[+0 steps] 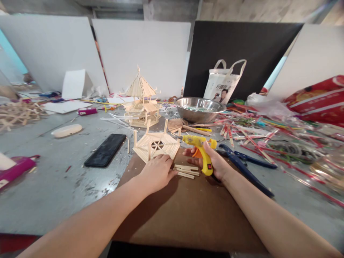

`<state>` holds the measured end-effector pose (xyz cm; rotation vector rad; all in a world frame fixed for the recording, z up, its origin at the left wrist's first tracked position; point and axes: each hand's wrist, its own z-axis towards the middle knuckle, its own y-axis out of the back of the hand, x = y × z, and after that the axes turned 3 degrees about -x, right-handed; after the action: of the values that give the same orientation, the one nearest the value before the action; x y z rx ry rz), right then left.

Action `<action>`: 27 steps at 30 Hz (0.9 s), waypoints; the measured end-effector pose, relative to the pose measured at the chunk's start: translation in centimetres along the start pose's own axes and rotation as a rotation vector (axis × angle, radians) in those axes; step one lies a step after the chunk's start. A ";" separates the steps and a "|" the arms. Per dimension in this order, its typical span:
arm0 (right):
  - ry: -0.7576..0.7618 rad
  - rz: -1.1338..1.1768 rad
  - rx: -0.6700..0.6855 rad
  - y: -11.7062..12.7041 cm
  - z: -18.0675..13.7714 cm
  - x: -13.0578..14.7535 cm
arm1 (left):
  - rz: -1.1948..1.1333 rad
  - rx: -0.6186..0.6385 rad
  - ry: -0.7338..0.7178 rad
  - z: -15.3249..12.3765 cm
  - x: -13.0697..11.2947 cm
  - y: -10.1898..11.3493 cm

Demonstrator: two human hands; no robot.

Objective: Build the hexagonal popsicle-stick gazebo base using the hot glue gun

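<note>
My left hand (pixel 157 172) rests over the near edge of a six-sided piece built from pale wooden sticks (pixel 169 143), with short posts standing at its corners. Its fingers curl onto that edge, and the fingertips are partly hidden. My right hand (pixel 215 159) is closed around the handle of a yellow hot glue gun (pixel 205 152), fingers near the orange trigger. The gun's nozzle points left, over the right side of the stick piece. Between both hands, several loose short sticks (pixel 186 171) lie on a brown board (pixel 188 215).
Behind stands a stick pagoda model (pixel 139 102), with a steel bowl (pixel 200 109) to its right. A black phone (pixel 105 150) lies left. Blue-handled pliers (pixel 242 166) and tangled red-and-white strips (pixel 258 134) lie right. A white bag (pixel 221 84) leans against a black panel.
</note>
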<state>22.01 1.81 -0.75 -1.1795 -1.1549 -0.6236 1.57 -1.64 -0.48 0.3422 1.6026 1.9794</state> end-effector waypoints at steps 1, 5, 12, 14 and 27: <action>0.002 0.000 0.001 0.0 0.0 0.0 | 0.007 0.004 0.002 -0.1 0.0 0.1; 0.005 -0.014 0.002 0.0 0.0 0.1 | 0.010 0.006 0.033 -0.3 -0.1 0.7; -0.008 -0.018 0.006 -0.1 -0.1 0.2 | 0.035 -0.008 0.065 -0.5 0.3 0.9; -0.016 -0.006 0.000 -0.1 -0.2 0.3 | 0.053 -0.038 0.063 -0.5 0.3 0.9; 0.017 -0.056 -0.031 0.0 -0.2 0.5 | 0.105 0.034 -0.211 -0.5 -2.1 -0.4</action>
<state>22.23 1.67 -0.24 -1.1694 -1.1708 -0.6951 3.11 -3.15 -0.63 0.6383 1.5123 1.9226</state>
